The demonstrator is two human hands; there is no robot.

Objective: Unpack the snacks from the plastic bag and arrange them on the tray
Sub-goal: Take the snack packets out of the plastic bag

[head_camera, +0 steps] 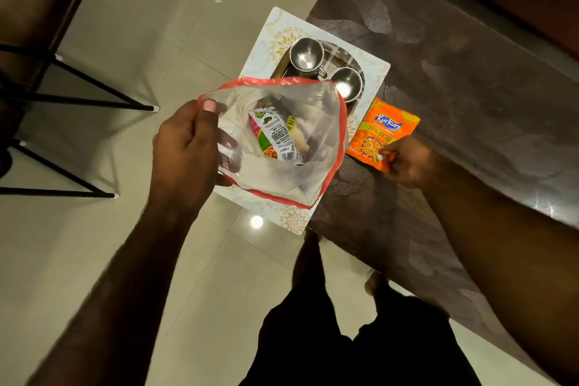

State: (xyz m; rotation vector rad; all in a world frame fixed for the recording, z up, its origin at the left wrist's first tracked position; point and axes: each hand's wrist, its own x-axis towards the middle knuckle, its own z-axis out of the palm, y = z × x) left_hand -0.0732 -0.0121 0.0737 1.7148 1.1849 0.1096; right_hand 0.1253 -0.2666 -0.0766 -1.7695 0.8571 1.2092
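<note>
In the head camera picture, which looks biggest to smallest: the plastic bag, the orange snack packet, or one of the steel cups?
1. Plastic bag, though it is held nearer the camera.
2. Orange snack packet.
3. Steel cup, looking only slightly smaller than the packet, so unsure.

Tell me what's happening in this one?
A person is unpacking snacks. The left hand holds a clear plastic bag open above a patterned tray; a white snack packet is still inside. The right hand pinches the corner of an orange packet lying on the table, just beside the tray. Two steel cups stand on the tray.
</note>
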